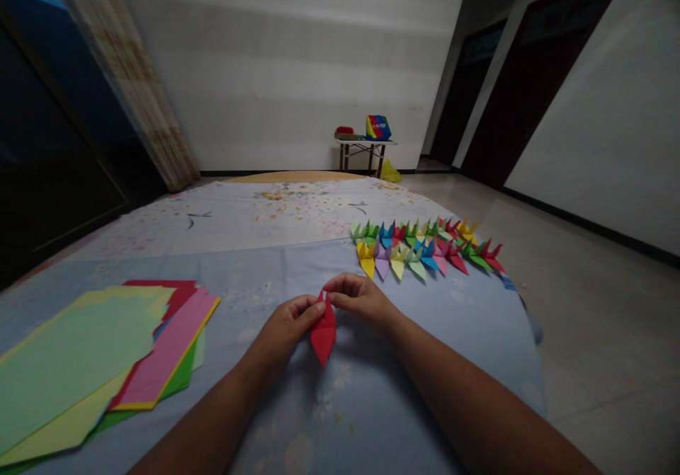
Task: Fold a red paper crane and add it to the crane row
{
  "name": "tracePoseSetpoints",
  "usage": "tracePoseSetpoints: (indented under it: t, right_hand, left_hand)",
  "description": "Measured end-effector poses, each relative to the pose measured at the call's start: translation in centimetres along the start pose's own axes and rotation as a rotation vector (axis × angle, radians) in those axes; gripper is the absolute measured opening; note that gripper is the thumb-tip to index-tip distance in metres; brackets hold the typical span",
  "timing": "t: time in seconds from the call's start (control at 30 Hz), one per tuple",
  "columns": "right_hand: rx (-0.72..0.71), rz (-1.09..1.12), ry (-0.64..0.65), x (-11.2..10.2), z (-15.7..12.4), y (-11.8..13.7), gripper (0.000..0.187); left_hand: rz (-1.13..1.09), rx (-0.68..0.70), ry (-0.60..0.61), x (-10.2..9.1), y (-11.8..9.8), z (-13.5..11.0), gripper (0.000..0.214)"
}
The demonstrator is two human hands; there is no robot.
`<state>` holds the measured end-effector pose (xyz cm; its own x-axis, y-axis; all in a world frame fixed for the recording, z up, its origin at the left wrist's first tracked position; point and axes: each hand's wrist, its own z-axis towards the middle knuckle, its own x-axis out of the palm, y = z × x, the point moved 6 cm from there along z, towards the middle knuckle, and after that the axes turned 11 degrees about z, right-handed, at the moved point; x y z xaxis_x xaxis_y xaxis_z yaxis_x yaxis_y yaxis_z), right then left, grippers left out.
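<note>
A folded red paper crane (323,333) hangs point-down between my hands, just above the tablecloth. My left hand (295,319) pinches its left side, thumb lying across the paper. At the top of the crane, the fingers and thumb of my right hand (358,296) close on one of its narrow upper points. A small gap shows between the two upper points. Beyond my right hand stand two rows of folded paper cranes (397,259) in many colours. To the left lies a loose pile of coloured paper sheets (79,362), pale green on top.
The round table wears a light blue cloth (297,404) and a floral cloth (239,213) farther back. By the far wall, a small folding table (366,142) carries a colourful box (378,127). A yellow bag (390,170) lies on the floor beside it.
</note>
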<state>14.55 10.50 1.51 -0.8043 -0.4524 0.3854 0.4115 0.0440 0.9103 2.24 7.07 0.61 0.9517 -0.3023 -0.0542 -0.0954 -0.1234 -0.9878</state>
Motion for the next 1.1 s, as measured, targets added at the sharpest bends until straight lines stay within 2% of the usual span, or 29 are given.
tracePoseSetpoints:
  t: [0.43,0.63,1.1]
  right_hand:
    - [-0.074,-0.270,0.007,-0.2,-0.3,0.8,0.026]
    - [-0.112,-0.397,0.017,0.2,-0.5,1.5,0.019]
    - [-0.179,-0.556,0.004,0.4,-0.6,2.0,0.012]
  left_hand:
    - [0.063,-0.040,-0.027,0.2,-0.5,-0.4,0.032]
    - [0.043,-0.047,-0.061,0.0,-0.2,-0.2,0.032]
    - [0.014,-0.065,-0.047,-0.1,0.0,-0.2,0.031]
